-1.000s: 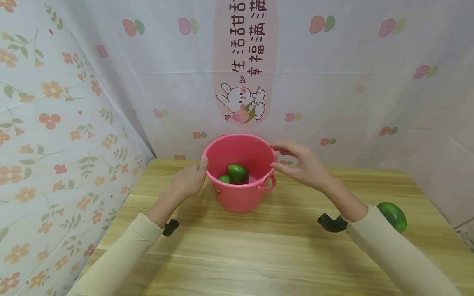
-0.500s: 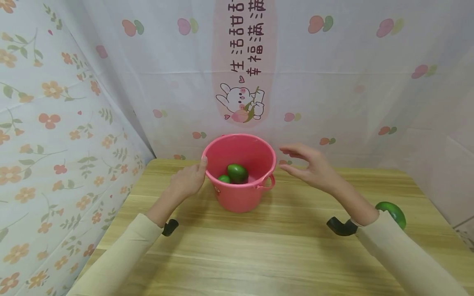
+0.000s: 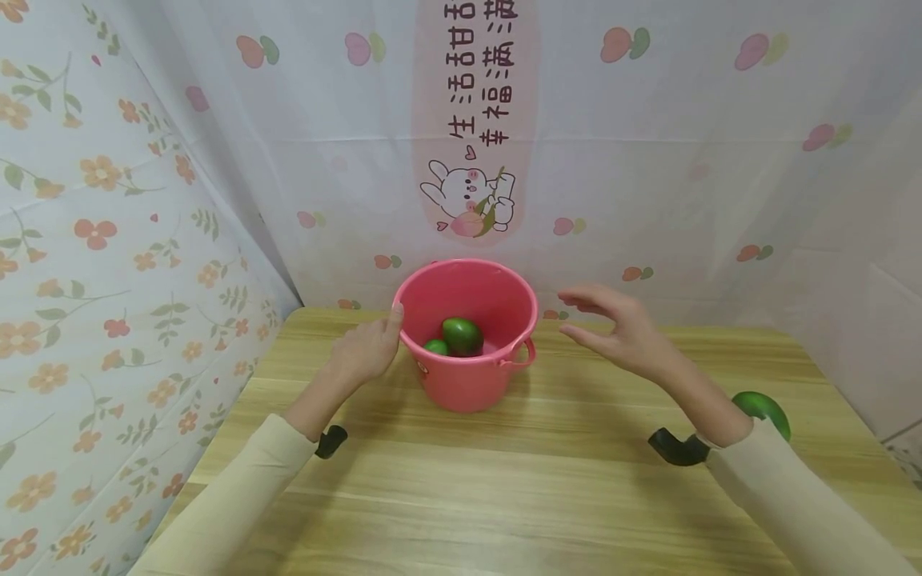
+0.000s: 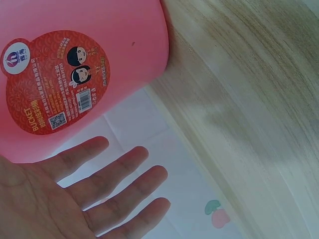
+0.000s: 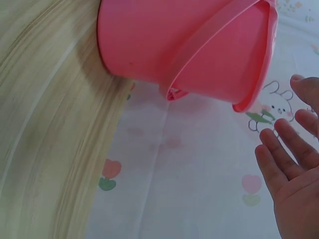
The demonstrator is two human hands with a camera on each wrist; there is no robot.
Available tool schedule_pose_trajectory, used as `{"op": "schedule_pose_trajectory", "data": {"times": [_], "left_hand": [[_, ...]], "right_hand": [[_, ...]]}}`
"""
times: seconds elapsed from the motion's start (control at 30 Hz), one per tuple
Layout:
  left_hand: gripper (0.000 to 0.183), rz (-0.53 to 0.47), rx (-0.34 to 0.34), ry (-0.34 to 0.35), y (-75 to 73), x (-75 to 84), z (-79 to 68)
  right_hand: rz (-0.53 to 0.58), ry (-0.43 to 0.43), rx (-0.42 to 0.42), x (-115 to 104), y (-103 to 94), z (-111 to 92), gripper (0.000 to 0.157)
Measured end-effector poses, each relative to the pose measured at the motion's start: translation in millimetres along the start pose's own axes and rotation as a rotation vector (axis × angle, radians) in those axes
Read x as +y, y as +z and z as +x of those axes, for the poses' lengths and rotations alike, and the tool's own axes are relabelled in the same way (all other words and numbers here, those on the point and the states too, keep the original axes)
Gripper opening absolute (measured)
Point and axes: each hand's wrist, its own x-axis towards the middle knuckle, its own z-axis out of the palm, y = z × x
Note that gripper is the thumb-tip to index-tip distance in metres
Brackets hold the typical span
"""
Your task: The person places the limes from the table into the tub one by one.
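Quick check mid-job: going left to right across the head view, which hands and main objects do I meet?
Left hand, pink bucket, right hand, green fruit outside the bucket.

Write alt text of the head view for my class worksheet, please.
A pink bucket with two green fruits visible inside stands on a wooden table. The person's left hand touches its rim; the right hand hovers beside it, not touching. Another green fruit lies partly hidden by the right sleeve.

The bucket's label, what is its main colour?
The label is mostly red; the left wrist view shows it best.
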Motion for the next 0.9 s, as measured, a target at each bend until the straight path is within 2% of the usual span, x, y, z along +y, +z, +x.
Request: {"op": "schedule_pose_trajectory", "data": {"times": [0.6,0.9], "left_hand": [[0.082,-0.011,0.0,0.002,-1.7,2.1,-2.2],[0.081,-0.004,-0.003,0.004,-1.8,3.1,-3.3]], "right_hand": [[-0.042,0.065,-0.012,11.3,-14.9,-25.0,0.054],[-0.085,0.156,-0.011,12.3,-19.0,-38.7,0.053]]}}
